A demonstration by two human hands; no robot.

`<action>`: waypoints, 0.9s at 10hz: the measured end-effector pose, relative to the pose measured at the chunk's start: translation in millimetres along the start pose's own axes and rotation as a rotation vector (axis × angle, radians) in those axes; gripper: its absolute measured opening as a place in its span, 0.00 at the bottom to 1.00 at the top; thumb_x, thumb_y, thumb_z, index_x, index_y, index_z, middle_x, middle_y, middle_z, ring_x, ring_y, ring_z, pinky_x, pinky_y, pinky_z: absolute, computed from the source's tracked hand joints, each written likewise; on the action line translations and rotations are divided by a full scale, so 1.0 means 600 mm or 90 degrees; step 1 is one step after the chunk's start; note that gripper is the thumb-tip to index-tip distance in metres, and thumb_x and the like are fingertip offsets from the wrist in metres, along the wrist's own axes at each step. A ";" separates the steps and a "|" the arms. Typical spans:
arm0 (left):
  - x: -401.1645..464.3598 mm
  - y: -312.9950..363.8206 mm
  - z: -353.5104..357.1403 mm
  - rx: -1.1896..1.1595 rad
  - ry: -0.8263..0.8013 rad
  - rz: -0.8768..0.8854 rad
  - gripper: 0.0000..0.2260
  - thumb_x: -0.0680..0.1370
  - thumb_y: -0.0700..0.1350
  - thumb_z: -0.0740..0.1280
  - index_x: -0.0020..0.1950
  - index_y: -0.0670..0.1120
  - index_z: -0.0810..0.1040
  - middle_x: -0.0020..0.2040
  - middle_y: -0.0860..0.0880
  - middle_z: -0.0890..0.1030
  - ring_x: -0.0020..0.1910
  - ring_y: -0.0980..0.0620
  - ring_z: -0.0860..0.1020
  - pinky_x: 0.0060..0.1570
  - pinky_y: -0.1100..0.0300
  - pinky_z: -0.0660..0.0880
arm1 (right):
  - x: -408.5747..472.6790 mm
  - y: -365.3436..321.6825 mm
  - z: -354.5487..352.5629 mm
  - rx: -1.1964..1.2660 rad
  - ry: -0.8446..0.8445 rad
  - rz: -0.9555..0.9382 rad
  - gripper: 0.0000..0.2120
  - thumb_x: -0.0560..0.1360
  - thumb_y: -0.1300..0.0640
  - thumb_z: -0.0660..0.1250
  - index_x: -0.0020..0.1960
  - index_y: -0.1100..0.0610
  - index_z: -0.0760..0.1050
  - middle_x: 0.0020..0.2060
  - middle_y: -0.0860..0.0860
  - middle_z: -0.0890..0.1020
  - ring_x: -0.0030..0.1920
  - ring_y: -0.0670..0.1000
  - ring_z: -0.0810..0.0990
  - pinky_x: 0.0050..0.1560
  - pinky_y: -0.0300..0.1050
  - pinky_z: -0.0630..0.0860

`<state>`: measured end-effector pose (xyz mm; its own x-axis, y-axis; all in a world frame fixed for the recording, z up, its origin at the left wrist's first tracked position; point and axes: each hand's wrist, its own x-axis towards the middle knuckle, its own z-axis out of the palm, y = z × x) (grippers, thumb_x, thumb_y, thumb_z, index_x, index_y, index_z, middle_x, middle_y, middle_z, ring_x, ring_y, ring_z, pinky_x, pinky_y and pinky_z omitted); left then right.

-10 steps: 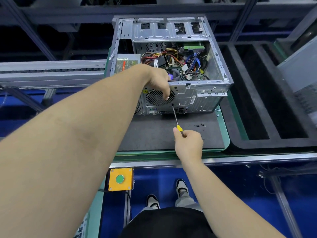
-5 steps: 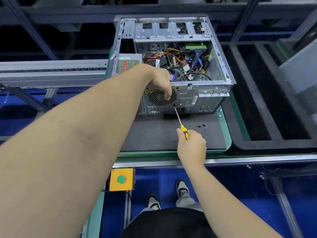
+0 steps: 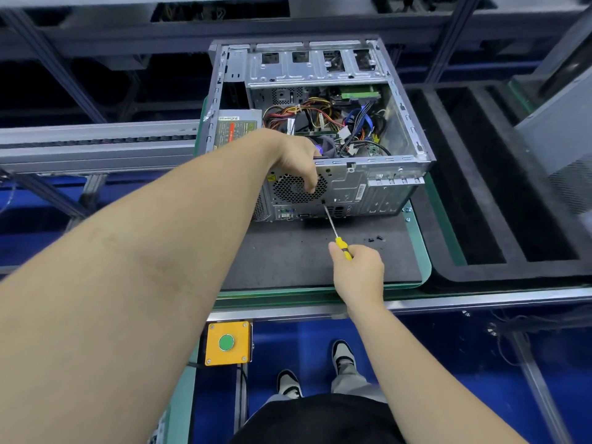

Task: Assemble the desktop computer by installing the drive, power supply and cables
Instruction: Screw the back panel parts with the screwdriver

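Note:
An open silver computer case (image 3: 368, 174) lies on its side on a dark mat (image 3: 288, 254), its rear panel facing me. Inside are the power supply (image 3: 237, 126) at the left and a tangle of coloured cables (image 3: 336, 120). My left hand (image 3: 298, 158) hangs over the case's rear top edge, fingers curled down onto the fan grille (image 3: 288, 189). My right hand (image 3: 357, 272) grips a yellow-handled screwdriver (image 3: 334, 230). Its tip sits on the rear panel just right of the grille.
A few small black screws (image 3: 375, 239) lie on the mat to the right of the screwdriver. A green-edged pallet (image 3: 427, 251) carries the mat. A black foam tray (image 3: 480, 193) with long slots stands to the right. A yellow box with a green button (image 3: 226, 342) hangs below the bench.
My right hand and the screwdriver handle have shifted slightly right, tilting the shaft; the tip stays on the rear panel. My left hand keeps its place on the case.

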<state>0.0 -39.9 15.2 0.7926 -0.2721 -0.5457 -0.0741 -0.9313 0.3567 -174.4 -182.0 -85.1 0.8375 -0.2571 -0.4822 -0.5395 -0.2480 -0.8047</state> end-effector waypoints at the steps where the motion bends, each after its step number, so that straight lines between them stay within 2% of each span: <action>1: 0.002 -0.001 -0.001 0.005 -0.002 -0.007 0.40 0.73 0.47 0.75 0.79 0.40 0.59 0.79 0.44 0.62 0.75 0.42 0.66 0.70 0.46 0.69 | -0.004 -0.023 -0.009 0.731 -0.361 0.410 0.14 0.79 0.48 0.66 0.46 0.59 0.76 0.26 0.46 0.68 0.19 0.43 0.63 0.14 0.35 0.54; 2: 0.001 -0.002 0.000 0.013 0.003 -0.008 0.35 0.73 0.47 0.75 0.75 0.40 0.66 0.77 0.42 0.64 0.73 0.41 0.68 0.69 0.44 0.70 | -0.008 -0.031 -0.003 0.599 -0.282 0.357 0.11 0.76 0.51 0.71 0.46 0.60 0.75 0.28 0.49 0.70 0.20 0.44 0.65 0.15 0.35 0.56; 3: 0.002 -0.002 0.000 0.015 0.000 -0.003 0.36 0.73 0.48 0.75 0.76 0.39 0.64 0.76 0.42 0.66 0.70 0.40 0.70 0.67 0.44 0.72 | -0.006 -0.015 0.002 0.150 0.007 0.083 0.11 0.74 0.56 0.74 0.45 0.62 0.75 0.30 0.54 0.76 0.24 0.50 0.75 0.22 0.44 0.73; 4: 0.001 -0.003 0.000 0.014 -0.004 -0.004 0.35 0.73 0.48 0.75 0.75 0.38 0.65 0.75 0.42 0.67 0.64 0.43 0.72 0.66 0.43 0.73 | 0.000 0.003 0.001 -0.203 0.110 -0.115 0.19 0.78 0.48 0.68 0.36 0.59 0.69 0.30 0.53 0.75 0.32 0.56 0.75 0.30 0.48 0.70; 5: 0.005 -0.003 -0.001 0.017 -0.005 -0.002 0.28 0.72 0.47 0.75 0.67 0.37 0.72 0.73 0.43 0.69 0.64 0.43 0.73 0.63 0.44 0.75 | 0.011 -0.009 -0.005 0.336 -0.152 0.180 0.17 0.81 0.47 0.65 0.38 0.58 0.73 0.26 0.49 0.70 0.23 0.49 0.65 0.21 0.40 0.61; 6: 0.005 -0.005 -0.001 0.012 -0.012 -0.007 0.26 0.72 0.48 0.75 0.65 0.39 0.73 0.59 0.46 0.70 0.56 0.45 0.72 0.61 0.46 0.74 | -0.006 -0.029 -0.009 0.769 -0.353 0.442 0.16 0.80 0.46 0.65 0.48 0.61 0.76 0.28 0.48 0.71 0.20 0.43 0.64 0.13 0.34 0.56; 7: 0.003 -0.004 -0.001 0.018 -0.001 -0.005 0.22 0.72 0.48 0.75 0.61 0.42 0.73 0.65 0.44 0.73 0.57 0.44 0.75 0.56 0.49 0.76 | -0.013 -0.030 0.005 0.492 -0.171 0.297 0.12 0.73 0.52 0.75 0.43 0.59 0.76 0.30 0.52 0.71 0.23 0.47 0.68 0.16 0.36 0.58; 8: 0.001 -0.001 0.001 0.026 0.003 -0.005 0.29 0.72 0.47 0.75 0.69 0.40 0.71 0.77 0.46 0.65 0.66 0.41 0.73 0.61 0.46 0.75 | -0.005 -0.018 0.002 0.154 0.057 0.056 0.17 0.72 0.52 0.76 0.34 0.59 0.73 0.25 0.54 0.73 0.24 0.52 0.70 0.24 0.44 0.69; 9: 0.001 -0.002 0.001 0.018 -0.004 -0.006 0.31 0.72 0.48 0.75 0.71 0.39 0.70 0.79 0.46 0.63 0.69 0.42 0.71 0.65 0.44 0.73 | 0.001 -0.004 -0.001 -0.101 0.127 -0.088 0.25 0.77 0.47 0.69 0.29 0.58 0.66 0.25 0.55 0.73 0.30 0.56 0.71 0.33 0.49 0.71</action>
<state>0.4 -39.2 14.1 0.7900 -0.2648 -0.5530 -0.0836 -0.9400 0.3307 -172.5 -182.3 -83.4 0.8790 -0.3852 -0.2810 -0.4410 -0.4330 -0.7862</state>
